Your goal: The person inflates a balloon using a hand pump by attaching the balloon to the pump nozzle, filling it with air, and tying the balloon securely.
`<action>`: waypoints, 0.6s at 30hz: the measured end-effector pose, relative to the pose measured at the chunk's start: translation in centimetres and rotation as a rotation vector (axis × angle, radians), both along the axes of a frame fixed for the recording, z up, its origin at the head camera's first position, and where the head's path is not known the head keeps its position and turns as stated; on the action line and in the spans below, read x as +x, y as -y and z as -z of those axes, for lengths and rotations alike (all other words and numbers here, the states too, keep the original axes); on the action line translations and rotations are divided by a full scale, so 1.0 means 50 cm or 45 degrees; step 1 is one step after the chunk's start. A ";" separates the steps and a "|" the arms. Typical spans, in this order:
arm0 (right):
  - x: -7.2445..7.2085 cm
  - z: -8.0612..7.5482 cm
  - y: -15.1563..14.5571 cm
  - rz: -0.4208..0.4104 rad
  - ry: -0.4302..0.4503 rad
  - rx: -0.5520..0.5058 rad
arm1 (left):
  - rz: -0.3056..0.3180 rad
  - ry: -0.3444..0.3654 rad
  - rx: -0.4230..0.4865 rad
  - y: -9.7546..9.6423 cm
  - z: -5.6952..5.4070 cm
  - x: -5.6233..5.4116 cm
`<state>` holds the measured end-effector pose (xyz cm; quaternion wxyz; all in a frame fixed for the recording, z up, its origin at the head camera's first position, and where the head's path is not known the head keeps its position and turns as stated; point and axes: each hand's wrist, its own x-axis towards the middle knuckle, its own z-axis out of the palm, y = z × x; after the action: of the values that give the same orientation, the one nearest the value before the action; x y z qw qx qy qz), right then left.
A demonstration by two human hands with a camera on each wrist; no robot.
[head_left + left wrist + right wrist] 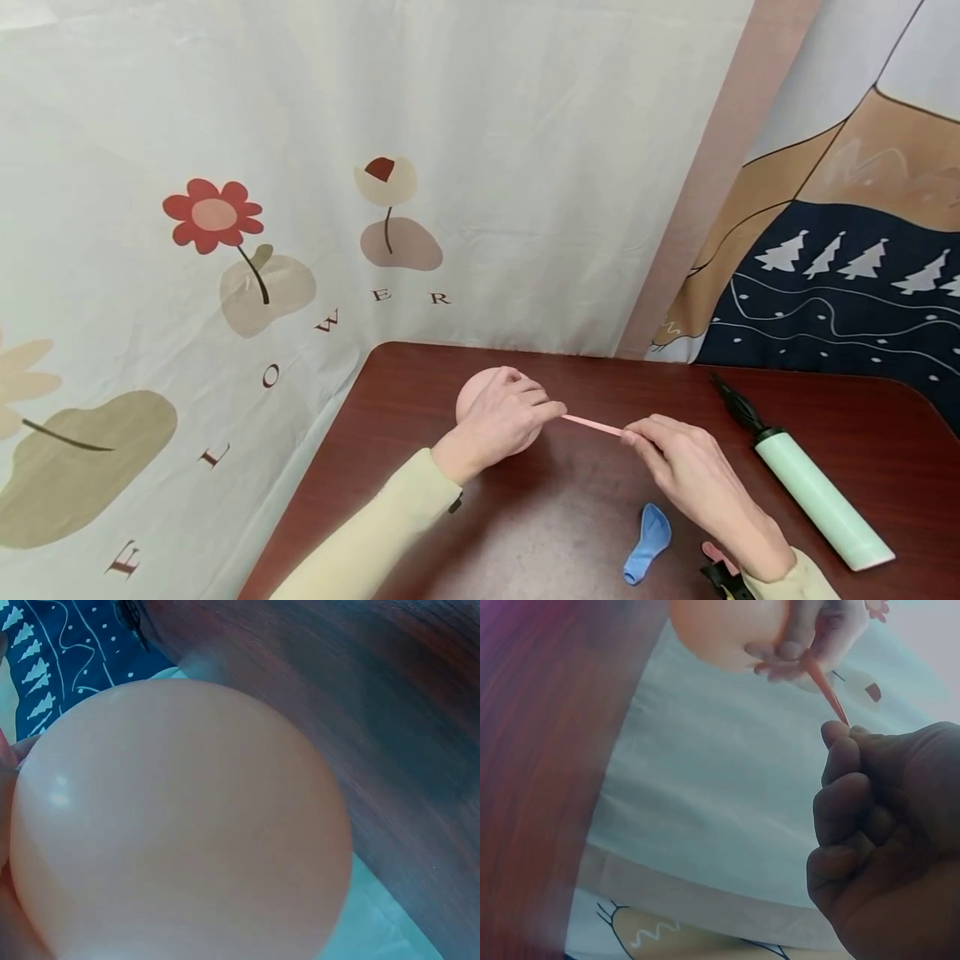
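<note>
A round, inflated pink balloon (472,395) is held in my left hand (501,417), whose fingers pinch it at the base of its neck. The same balloon (187,825) fills most of the left wrist view and hides nearly all of that hand. Between the two hands the balloon's neck (592,425) is stretched into a thin, straight strip. My right hand (693,471) pinches the far end of that neck between thumb and forefinger. Its other fingers are curled in, as the right wrist view shows.
On the red-brown table (570,533) lies a flat blue balloon (648,542) near the right hand. A pink piece (720,554) shows partly beside the right wrist. A mint-green hand pump (817,496) with a black nozzle lies at the right. Printed cloth (525,167) hangs behind.
</note>
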<state>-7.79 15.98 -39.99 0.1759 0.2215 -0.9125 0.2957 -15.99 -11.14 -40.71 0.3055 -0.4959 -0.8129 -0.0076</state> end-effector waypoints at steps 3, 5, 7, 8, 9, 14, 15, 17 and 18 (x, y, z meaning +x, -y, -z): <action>0.001 0.004 -0.002 0.003 -0.005 0.002 | 0.067 0.046 -0.060 -0.001 -0.005 -0.001; 0.003 0.006 -0.003 0.009 0.000 0.001 | 0.090 0.091 -0.094 0.000 -0.010 0.001; 0.005 0.007 -0.004 0.014 0.005 0.004 | 0.093 0.113 -0.111 0.003 -0.012 0.002; 0.006 0.008 -0.004 0.016 0.000 0.007 | 0.094 0.117 -0.108 0.005 -0.012 0.002; 0.007 0.007 -0.004 0.016 -0.007 0.016 | 0.088 0.119 -0.105 0.008 -0.012 0.003; 0.011 -0.006 -0.010 0.042 -0.001 0.105 | 0.086 0.117 -0.047 0.023 -0.009 0.006; 0.013 -0.008 -0.013 0.047 -0.005 0.120 | 0.083 0.115 -0.046 0.024 -0.008 0.006; 0.015 -0.011 -0.019 0.053 -0.037 0.133 | 0.078 0.098 -0.044 0.027 -0.008 0.007; 0.017 -0.011 -0.022 0.058 -0.068 0.134 | 0.071 0.089 -0.046 0.028 -0.009 0.008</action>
<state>-6.96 17.09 -39.44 0.1949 0.2176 -0.9265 0.2371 -15.60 -12.54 -40.25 0.2675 -0.5232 -0.8089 -0.0190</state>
